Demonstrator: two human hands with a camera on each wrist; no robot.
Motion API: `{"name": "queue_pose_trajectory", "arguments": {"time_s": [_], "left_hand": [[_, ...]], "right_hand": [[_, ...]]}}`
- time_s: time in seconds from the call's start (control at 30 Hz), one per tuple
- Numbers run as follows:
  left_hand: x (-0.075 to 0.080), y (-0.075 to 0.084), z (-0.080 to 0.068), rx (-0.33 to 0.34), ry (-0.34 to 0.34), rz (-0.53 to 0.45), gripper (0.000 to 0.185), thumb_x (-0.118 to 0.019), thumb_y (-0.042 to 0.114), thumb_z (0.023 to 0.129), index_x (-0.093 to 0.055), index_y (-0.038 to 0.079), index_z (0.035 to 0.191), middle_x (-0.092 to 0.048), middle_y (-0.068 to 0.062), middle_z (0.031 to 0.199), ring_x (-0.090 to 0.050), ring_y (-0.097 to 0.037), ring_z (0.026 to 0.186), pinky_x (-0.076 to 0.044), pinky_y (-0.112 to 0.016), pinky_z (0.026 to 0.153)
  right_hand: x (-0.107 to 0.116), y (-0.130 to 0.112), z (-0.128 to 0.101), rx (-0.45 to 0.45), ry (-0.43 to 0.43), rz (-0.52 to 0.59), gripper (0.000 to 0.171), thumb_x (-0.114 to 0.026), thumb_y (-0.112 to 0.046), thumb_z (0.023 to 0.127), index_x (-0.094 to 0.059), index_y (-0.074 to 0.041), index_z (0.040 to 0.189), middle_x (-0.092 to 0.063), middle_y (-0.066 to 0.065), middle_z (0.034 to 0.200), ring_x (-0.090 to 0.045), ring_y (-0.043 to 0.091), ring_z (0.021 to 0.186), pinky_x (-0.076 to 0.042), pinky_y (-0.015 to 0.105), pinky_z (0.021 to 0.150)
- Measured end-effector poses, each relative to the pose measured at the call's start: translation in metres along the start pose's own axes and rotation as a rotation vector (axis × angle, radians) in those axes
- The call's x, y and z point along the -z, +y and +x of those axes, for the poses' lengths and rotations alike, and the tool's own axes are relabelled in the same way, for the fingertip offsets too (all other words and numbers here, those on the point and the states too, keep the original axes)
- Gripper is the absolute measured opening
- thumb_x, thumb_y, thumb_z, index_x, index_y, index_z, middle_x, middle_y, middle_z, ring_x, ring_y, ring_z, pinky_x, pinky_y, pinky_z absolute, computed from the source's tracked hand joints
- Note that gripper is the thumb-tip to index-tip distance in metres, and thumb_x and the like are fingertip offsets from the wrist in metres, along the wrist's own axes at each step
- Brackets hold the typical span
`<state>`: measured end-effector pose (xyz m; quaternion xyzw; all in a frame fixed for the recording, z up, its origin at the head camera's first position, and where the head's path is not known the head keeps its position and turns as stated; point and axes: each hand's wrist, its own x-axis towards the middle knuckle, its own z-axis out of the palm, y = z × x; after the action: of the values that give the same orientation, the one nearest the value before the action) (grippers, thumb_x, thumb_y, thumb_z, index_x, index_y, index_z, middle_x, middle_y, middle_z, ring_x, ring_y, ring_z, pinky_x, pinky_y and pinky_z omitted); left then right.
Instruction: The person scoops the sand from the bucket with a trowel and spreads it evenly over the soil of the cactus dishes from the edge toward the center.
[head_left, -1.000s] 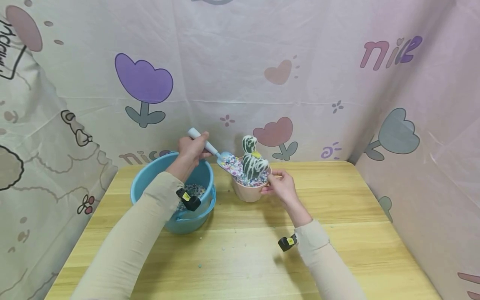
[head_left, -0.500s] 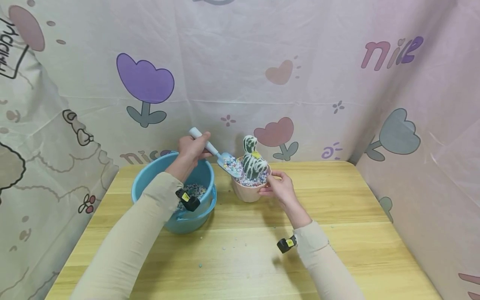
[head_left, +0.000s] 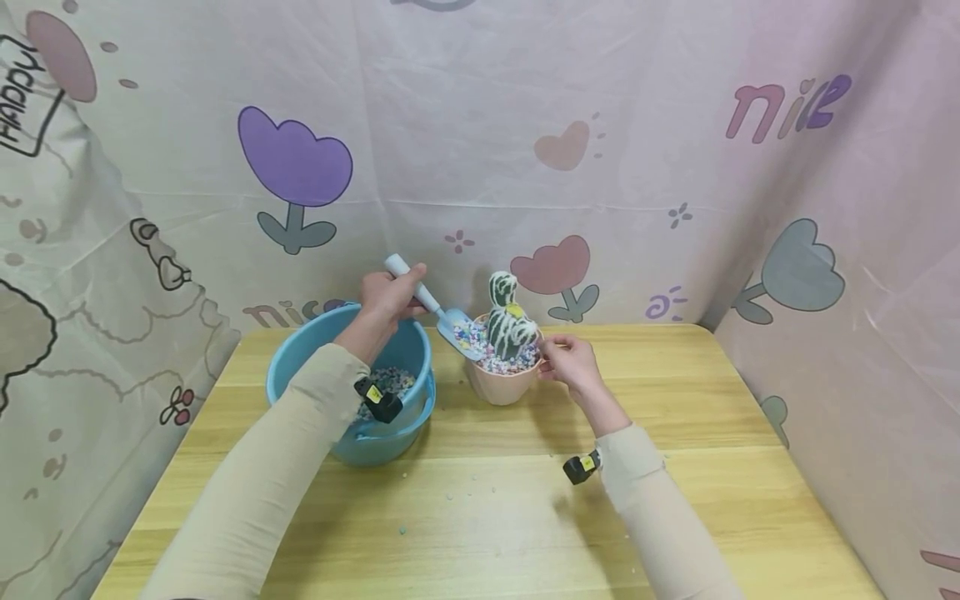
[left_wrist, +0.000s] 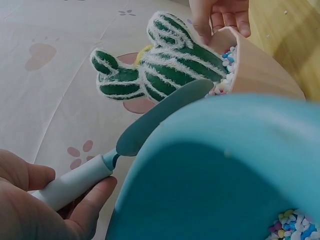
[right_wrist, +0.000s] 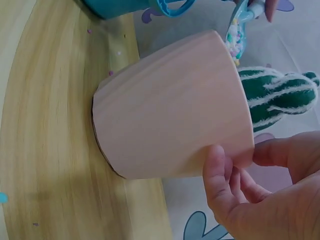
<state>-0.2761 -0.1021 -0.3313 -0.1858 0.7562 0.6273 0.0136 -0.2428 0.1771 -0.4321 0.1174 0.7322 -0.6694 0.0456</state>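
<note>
My left hand [head_left: 387, 298] grips the white handle of a small blue shovel [head_left: 453, 323]. Its blade slopes down over the left rim of a pale pink flowerpot [right_wrist: 172, 110], with some multicoloured pebbles [head_left: 470, 335] on it. A green and white knitted cactus [left_wrist: 165, 65] stands in the pot among more pebbles [head_left: 504, 364]. On the pot's right side, my right hand [head_left: 572, 363] pinches the rim, thumb and fingers on either side of the wall in the right wrist view. The pot's base rests on the wooden table.
A blue bucket [head_left: 427, 367] with a lowered handle and pebbles at its bottom stands left of the pot, under my left forearm. A few stray pebbles [head_left: 402, 530] lie on the wooden table [head_left: 510, 517]. A patterned cloth [head_left: 450, 125] hangs close behind.
Pebbles have slid off the shovel's blade into the pot, leaving fewer on it. My right hand has shifted slightly to the right at the pot's rim.
</note>
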Motion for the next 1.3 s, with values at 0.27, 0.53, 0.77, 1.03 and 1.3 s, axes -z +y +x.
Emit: {"name": "queue_pose_trajectory", "arguments": {"time_s": [0.27, 0.53, 0.77, 1.03, 1.3], "left_hand": [[0.003, 0.002, -0.001, -0.007, -0.02, -0.021, 0.055, -0.064, 0.043, 0.105, -0.06, -0.002, 0.137, -0.068, -0.024, 0.132, -0.075, -0.034, 0.116, -0.063, -0.039, 0.1], [0.005, 0.003, -0.003, -0.01, -0.014, -0.015, 0.055, -0.064, 0.042, 0.105, -0.059, -0.002, 0.138, -0.066, -0.023, 0.134, -0.074, -0.032, 0.116, -0.064, -0.036, 0.099], [0.005, 0.003, -0.003, -0.002, -0.008, -0.001, 0.056, -0.065, 0.043, 0.104, -0.059, -0.001, 0.139, -0.065, -0.022, 0.135, -0.075, -0.031, 0.114, -0.064, -0.037, 0.099], [0.004, 0.0, -0.003, -0.01, -0.003, -0.025, 0.056, -0.068, 0.041, 0.103, -0.06, -0.002, 0.138, -0.065, -0.022, 0.133, -0.075, -0.029, 0.107, -0.064, -0.039, 0.099], [0.002, -0.001, -0.005, -0.013, -0.001, 0.004, 0.056, -0.069, 0.043, 0.102, -0.062, 0.0, 0.137, -0.067, -0.021, 0.134, -0.076, -0.028, 0.106, -0.066, -0.033, 0.091]], "right_hand": [[0.0, -0.001, 0.001, 0.006, -0.035, 0.026, 0.035, -0.058, -0.005, 0.1, -0.056, 0.014, 0.129, -0.066, 0.01, 0.081, -0.066, 0.012, 0.057, -0.066, 0.026, 0.061], [-0.007, -0.002, -0.006, -0.072, -0.099, 0.097, 0.045, -0.054, -0.004, 0.099, -0.044, 0.013, 0.14, -0.063, 0.014, 0.086, -0.07, 0.016, 0.062, -0.069, 0.037, 0.075], [-0.017, 0.0, -0.012, -0.101, -0.139, 0.184, 0.046, -0.054, -0.002, 0.099, -0.039, 0.01, 0.141, -0.062, 0.009, 0.077, -0.069, 0.016, 0.062, -0.069, 0.031, 0.07], [-0.019, 0.001, -0.019, -0.01, -0.055, 0.004, 0.046, -0.057, -0.006, 0.101, -0.048, 0.01, 0.143, -0.067, 0.016, 0.092, -0.072, 0.019, 0.071, -0.069, 0.034, 0.071], [-0.011, 0.005, -0.005, 0.259, -0.016, -0.305, 0.046, -0.062, -0.013, 0.104, -0.057, -0.005, 0.149, -0.063, 0.03, 0.132, -0.072, 0.044, 0.113, -0.069, 0.04, 0.08]]}}
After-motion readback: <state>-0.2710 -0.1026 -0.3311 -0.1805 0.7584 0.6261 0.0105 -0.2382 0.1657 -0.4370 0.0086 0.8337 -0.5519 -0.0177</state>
